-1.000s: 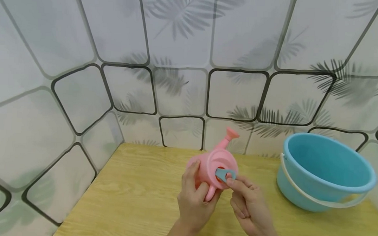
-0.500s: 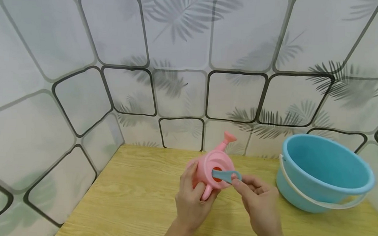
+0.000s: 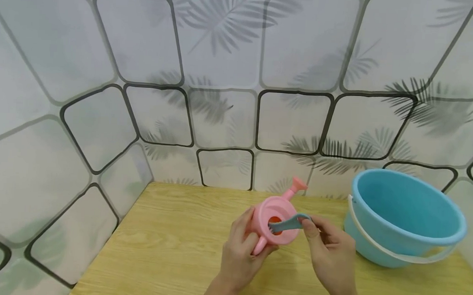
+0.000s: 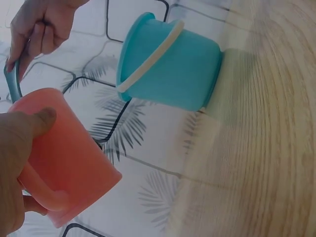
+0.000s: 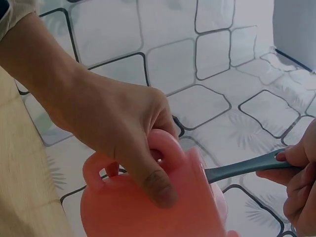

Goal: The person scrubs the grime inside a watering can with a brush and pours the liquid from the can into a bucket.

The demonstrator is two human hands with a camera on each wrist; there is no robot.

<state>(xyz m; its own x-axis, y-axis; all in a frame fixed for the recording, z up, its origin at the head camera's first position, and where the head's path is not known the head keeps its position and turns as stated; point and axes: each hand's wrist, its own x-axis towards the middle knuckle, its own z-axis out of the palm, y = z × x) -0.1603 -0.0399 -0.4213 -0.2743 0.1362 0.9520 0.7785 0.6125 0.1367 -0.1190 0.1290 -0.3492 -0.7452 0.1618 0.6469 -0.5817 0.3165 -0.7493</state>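
A pink toy watering can (image 3: 262,217) is tilted with its round mouth facing me and its sprinkler spout pointing up and right. My left hand (image 3: 240,251) grips its body beside the handle, thumb on the side in the left wrist view. My right hand (image 3: 332,253) pinches the looped end of a small blue-grey fork (image 3: 290,224). The fork's toothed end sits at the can's opening, where an orange-red inside shows. In the right wrist view the fork (image 5: 242,169) reaches into the can (image 5: 153,212), which hides its tip.
A light blue bucket (image 3: 379,241) with a white handle (image 3: 390,250) stands on the right of the wood-grain table (image 3: 169,241), near my right hand. Behind and to the left rise walls (image 3: 225,120) patterned with tiles and leaves.
My right hand has moved right, drawing the fork partly out of the can's opening so its toothed end shows. The can has shifted slightly right and down in my left hand.
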